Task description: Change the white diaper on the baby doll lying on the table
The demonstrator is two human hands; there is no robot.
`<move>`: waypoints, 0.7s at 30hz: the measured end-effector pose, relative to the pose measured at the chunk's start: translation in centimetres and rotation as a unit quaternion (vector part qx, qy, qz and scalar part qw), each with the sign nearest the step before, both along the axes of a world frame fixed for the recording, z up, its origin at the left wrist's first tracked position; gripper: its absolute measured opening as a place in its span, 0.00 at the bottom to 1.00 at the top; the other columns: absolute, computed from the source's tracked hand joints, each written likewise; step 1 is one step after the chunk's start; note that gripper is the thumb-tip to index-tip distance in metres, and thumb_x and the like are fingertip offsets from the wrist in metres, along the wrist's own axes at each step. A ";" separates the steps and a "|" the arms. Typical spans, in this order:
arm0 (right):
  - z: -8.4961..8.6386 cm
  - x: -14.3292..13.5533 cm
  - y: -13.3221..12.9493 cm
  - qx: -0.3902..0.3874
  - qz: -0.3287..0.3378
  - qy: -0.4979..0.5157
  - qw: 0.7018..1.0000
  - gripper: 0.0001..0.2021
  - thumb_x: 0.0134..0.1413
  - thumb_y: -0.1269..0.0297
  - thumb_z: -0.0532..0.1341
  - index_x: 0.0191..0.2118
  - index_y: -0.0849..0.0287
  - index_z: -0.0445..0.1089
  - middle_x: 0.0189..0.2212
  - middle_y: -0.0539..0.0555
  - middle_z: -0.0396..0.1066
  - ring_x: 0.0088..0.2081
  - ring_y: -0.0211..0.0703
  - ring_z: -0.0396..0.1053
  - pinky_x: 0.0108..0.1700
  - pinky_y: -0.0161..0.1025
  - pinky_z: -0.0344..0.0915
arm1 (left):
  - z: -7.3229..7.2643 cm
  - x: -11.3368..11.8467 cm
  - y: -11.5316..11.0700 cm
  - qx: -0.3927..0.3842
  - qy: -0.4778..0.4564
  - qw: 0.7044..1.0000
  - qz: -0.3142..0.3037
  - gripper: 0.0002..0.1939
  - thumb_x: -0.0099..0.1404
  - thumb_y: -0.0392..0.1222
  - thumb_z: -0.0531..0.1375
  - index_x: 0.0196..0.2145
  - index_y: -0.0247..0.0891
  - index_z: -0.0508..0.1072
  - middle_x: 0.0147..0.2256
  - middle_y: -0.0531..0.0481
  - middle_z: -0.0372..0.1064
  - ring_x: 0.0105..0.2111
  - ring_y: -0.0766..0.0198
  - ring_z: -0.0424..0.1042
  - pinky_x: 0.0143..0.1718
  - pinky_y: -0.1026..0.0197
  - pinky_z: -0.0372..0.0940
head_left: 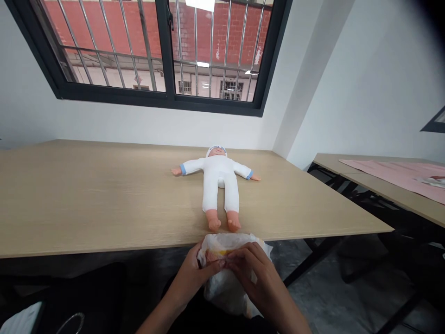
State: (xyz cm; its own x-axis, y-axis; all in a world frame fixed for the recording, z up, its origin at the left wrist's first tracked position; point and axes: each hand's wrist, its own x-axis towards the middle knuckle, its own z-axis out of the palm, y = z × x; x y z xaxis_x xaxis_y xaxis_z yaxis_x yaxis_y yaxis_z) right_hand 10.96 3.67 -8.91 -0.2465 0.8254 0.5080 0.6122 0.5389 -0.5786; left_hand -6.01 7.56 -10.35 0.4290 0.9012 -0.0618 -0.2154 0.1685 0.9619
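Observation:
Both hands are closed on a soft white diaper (225,287) just in front of the table's near edge. Its upper rim is crinkled, with yellow and orange print showing between the hands. My left hand (195,273) grips its left side, the thumb lying across the front. From the right, my right hand (255,273) pinches the upper part, and its fingertips come close to the left thumb. Beyond the diaper a baby doll (220,181) lies on its back, arms spread and bare feet towards me. It wears a white suit with blue cuffs and a white cap.
The doll rests on a light wooden table (104,199) against the wall below a barred window (167,95). To the right stands another table (368,171) with a pink cloth (396,174). A black chair seat (93,297) is at lower left.

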 end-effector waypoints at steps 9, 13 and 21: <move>0.1 -0.1 0.0 -0.009 -0.029 -0.042 0.999 0.03 0.57 0.67 0.56 0.34 0.58 0.66 0.31 0.53 0.66 0.33 0.40 0.64 0.35 0.37 0.65 | -0.5 0.4 0.0 0.007 0.023 0.999 0.034 0.26 0.47 0.48 0.68 0.42 0.35 0.69 0.34 0.48 0.72 0.37 0.59 0.71 0.39 0.62 0.66; 0.0 0.0 0.0 0.011 -0.029 -0.077 0.997 0.03 0.57 0.70 0.56 0.35 0.58 0.66 0.31 0.53 0.67 0.34 0.41 0.64 0.36 0.38 0.64 | -0.4 0.5 -0.2 0.006 0.031 0.999 0.038 0.27 0.46 0.49 0.68 0.42 0.35 0.68 0.36 0.48 0.72 0.39 0.57 0.70 0.41 0.61 0.65; -0.3 0.0 -0.1 0.021 -0.035 -0.092 0.995 0.04 0.56 0.71 0.57 0.37 0.57 0.67 0.31 0.53 0.68 0.35 0.43 0.65 0.36 0.39 0.64 | -1.6 0.8 0.1 0.006 0.035 0.997 0.064 0.29 0.47 0.50 0.68 0.44 0.36 0.67 0.41 0.45 0.72 0.42 0.56 0.70 0.42 0.60 0.65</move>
